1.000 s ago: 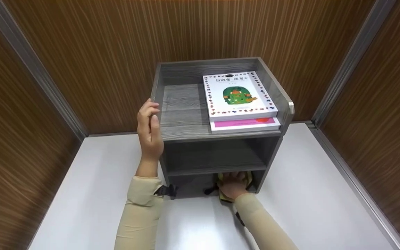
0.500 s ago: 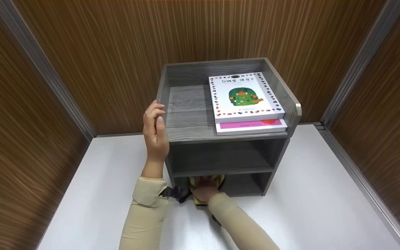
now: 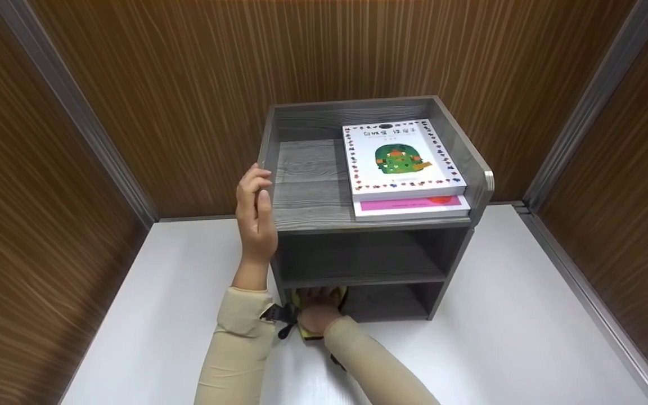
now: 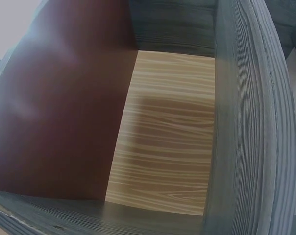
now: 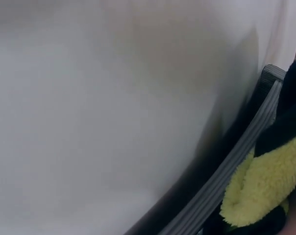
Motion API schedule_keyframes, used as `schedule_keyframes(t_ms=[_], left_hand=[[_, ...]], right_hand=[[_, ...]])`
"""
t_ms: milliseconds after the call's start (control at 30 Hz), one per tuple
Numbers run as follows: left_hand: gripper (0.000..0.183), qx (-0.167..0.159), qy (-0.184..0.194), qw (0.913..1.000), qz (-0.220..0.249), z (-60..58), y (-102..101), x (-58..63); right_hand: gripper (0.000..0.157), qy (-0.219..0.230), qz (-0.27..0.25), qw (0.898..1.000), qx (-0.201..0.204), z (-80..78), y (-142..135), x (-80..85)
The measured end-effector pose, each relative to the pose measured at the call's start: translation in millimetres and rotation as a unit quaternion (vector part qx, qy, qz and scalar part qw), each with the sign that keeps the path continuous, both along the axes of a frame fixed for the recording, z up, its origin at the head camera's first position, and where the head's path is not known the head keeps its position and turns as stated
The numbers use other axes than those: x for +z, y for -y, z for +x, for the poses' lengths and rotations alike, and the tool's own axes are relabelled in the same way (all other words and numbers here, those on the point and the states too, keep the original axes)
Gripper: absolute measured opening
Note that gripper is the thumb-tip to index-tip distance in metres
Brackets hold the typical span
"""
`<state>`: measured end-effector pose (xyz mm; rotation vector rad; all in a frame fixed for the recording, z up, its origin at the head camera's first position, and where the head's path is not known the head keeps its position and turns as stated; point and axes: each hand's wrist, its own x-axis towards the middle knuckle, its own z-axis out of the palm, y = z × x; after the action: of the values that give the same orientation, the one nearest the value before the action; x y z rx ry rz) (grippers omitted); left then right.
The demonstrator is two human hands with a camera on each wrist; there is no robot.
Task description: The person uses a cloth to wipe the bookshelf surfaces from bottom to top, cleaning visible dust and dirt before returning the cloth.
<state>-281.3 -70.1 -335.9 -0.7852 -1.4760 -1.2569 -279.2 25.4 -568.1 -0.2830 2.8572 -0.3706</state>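
My right hand [image 3: 318, 312] lies on a fluffy yellow cleaning cloth [image 3: 308, 333] with black edging, fingers extended toward the back. Both are at the left end of the bottom level of a small grey wood-grain shelf [image 3: 307, 183]. The cloth [image 5: 268, 183] bunches beside a grey board edge in the right wrist view; much of it is under the hand in the head view. My left hand [image 3: 256, 211] rests against the shelf's upper left side panel, thumb and fingers pointing up. Grey boards [image 4: 256, 117] fill much of the left wrist view.
On the shelf's top right lie two stacked books: a white one [image 3: 400, 160] with a green picture over one with a pink band [image 3: 411, 207]. A middle board [image 3: 363, 279] hangs low over the right hand. Brown wood-look walls [image 3: 352, 50] enclose the white table [image 3: 526, 304].
My right hand has slid the yellow cloth from the right end of the bottom level to the left end. The left hand stays at the side panel; the view has shifted slightly.
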Motion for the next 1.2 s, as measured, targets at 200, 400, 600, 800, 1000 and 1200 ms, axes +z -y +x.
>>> schedule_keyframes(t_ms=[200,400,600,800,1000,1200], left_hand=[[0.017,0.003,-0.002,1.0,-0.003,1.0,2,0.0],[0.017,-0.006,-0.008,0.9999,-0.004,0.8,3,2.9],[0.017,-0.005,-0.012,0.9999,0.001,0.5,2,2.9],[0.017,-0.007,-0.009,0.9999,0.004,0.5,0,1.6],[0.018,-0.008,-0.009,0.9999,0.006,0.0,0,0.5],[0.018,-0.007,-0.001,1.0,0.002,0.4,1,-0.2]], right_hand=[[0.067,0.002,-0.009,1.0,0.003,-0.2,1,-3.2],[0.066,-0.012,-0.039,0.999,0.0,-1.1,-1,-3.6],[0.063,-0.012,-0.031,0.999,0.006,-1.1,-4,-2.0],[0.063,-0.006,-0.035,0.999,0.004,-0.2,-8,-2.1],[0.064,0.002,-0.04,0.999,-0.001,-0.4,-13,-4.1],[0.067,-0.025,-0.048,0.999,0.0,2.1,-22,-2.6]])
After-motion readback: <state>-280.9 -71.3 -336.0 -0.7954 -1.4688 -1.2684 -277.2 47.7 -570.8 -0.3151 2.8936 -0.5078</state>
